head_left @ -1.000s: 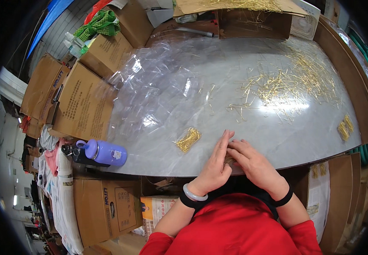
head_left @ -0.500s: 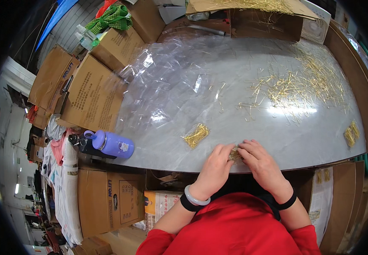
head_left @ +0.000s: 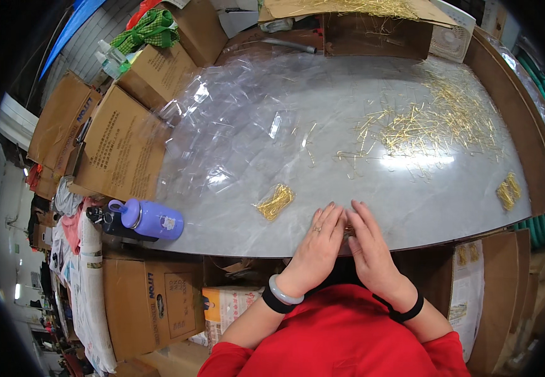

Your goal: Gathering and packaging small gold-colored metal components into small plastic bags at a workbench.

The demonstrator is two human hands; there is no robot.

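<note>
My left hand and my right hand lie side by side at the near edge of the grey table, fingers pointing away from me. Between them they cover a small bunch of gold pins, mostly hidden. A clear bag filled with gold pins lies just left of my left hand. Farther right, loose gold pins are spread in a wide heap. Another small packed bundle of gold pins sits near the table's right edge. A pile of empty clear bags covers the table's left part.
A purple water bottle lies on its side at the table's left corner. Cardboard boxes stand along the left. A cardboard box with more pins and a small white fan sit at the far edge.
My hands drew closer together and flattened side by side over the small bunch of pins at the table edge. The view shifted slightly.
</note>
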